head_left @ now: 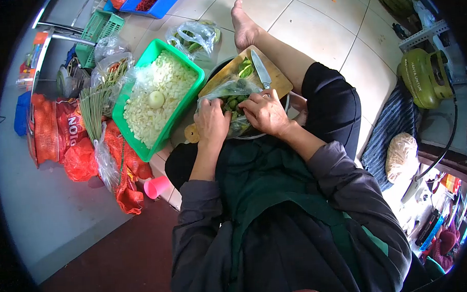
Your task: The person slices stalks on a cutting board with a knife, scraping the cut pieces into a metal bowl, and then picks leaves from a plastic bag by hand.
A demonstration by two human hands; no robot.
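Observation:
A clear plastic bag (236,88) of small green vegetables lies over the near part of a wooden cutting board (278,82). My left hand (212,118) grips the bag's left side, its fingers curled at the opening. On the right, my right hand (265,113) has its fingers bent in against the bag and the green pieces. A knife (260,68) rests on the board just beyond my right hand, with its blade pointing away. Some cut green pieces (245,68) lie left of the blade. Beneath the board is a round pot, mostly hidden.
Left of the board stands a green tray (120,111) of chopped pale onion. Another plastic bag (194,38) sits beyond it. Red net sacks (46,129) and a pink cup (157,187) are at the left. A green gas cylinder (421,77) stands at the right.

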